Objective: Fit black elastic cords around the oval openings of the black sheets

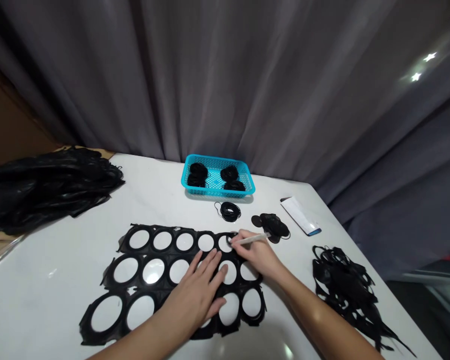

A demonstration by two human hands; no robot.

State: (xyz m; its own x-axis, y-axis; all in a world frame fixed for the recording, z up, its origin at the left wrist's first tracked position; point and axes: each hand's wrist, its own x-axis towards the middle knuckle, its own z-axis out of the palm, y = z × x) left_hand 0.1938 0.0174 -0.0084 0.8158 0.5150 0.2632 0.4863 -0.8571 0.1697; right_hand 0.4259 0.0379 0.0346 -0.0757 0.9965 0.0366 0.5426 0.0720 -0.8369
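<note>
A black, rubbery sheet with rows of round holes lies flat on the white table. My left hand rests on it palm down, fingers spread, hiding some of the holes. In my right hand is a slim, white, pen-like tool, gripped between thumb and fingers. Its front end is at the rim of a hole in the far row; the tip is too small to make out. Just beyond the sheet sits a small bundle of thin black rings. Thin black discs lie piled right of it.
A blue perforated basket holds several black ring bundles. A white packet lies toward the right edge, with tangled black scraps nearer me. Large black sheets are heaped at left. A grey curtain hangs behind the table.
</note>
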